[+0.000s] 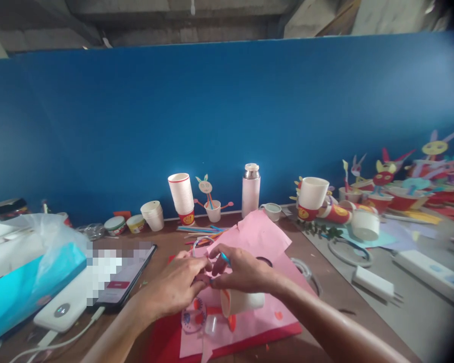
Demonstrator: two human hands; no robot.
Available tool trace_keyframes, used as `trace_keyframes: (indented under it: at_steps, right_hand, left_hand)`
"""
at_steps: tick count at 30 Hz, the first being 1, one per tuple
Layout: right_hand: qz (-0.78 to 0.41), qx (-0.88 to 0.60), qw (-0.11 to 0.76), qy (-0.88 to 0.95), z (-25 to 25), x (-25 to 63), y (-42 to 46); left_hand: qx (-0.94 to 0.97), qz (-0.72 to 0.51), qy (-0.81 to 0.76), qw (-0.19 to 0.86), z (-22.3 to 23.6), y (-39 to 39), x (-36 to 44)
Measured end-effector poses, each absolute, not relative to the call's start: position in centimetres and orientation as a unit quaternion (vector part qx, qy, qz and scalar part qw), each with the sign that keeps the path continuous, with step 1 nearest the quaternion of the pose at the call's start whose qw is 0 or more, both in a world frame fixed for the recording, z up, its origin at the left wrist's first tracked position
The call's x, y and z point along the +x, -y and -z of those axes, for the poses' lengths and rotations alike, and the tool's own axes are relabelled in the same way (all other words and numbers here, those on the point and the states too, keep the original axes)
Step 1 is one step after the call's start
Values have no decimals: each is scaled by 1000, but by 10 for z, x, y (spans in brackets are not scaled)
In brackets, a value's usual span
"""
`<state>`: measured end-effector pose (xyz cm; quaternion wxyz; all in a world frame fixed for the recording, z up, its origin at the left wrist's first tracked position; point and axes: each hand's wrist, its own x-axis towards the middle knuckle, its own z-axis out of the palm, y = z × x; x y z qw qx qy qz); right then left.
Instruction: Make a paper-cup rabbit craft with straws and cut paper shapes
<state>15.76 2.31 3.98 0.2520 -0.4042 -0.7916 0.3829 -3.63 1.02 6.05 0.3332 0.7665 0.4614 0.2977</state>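
My left hand (pixel 179 280) and my right hand (pixel 244 269) meet over a sheet of pink paper (pixel 267 234), their fingertips closed together. What they pinch is too small and hidden to make out. A short bright blue piece (pixel 225 258) shows at my right hand's fingers. Just below that hand, a white paper cup (pixel 245 303) lies on its side on the pink paper. A round paper face (pixel 193 315) with drawn eyes lies below my left hand. Beside it are a small clear plastic piece (pixel 212 325) and an orange-red paper strip (pixel 232 322).
Behind stand stacked cups (pixel 180 194), a cup figure (pixel 213 210), a pink thermos (pixel 251 194) and thin colored sticks (pixel 200 230). A phone (pixel 130 282) and white power bank (pixel 64 305) lie left. A charger (pixel 376 283), power strip (pixel 431 275) and several cup figures are right.
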Motion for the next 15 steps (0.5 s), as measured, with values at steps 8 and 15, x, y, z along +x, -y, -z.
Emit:
trace_keyframes:
  at_steps: [8,15]
  right_hand:
    - [-343,-385,317,796,-25,152,-25]
    - [-493,-375,433,655,-15,157,-44]
  left_hand:
    - [818,-254,-438,272,-64,-8,-26]
    - [657,-500,-435,358,-63,-28,-28]
